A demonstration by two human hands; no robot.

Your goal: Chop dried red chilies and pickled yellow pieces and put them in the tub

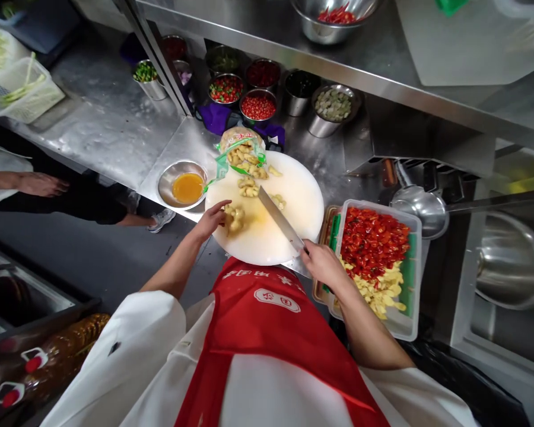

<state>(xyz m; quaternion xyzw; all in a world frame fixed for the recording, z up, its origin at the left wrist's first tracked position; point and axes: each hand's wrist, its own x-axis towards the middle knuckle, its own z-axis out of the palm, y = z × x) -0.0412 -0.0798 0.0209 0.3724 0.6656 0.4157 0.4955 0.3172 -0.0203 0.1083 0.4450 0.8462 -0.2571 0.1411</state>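
Steel counter [107, 118], steel shelf [382, 59] above; dark grey floor [115, 252], perhaps tiled.

1. Board [305, 190] is bare along its right side, past the knife [281, 218]
2. Ginger [235, 219] obstructs its left, the bag [242, 139] its far edge
3. Bowl [165, 184] blocks just left; tub [399, 328] blocks the right

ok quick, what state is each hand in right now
Left hand: loosely open, fingers beside the ginger; contact unclear.
Right hand: closed, holding the knife by its handle.
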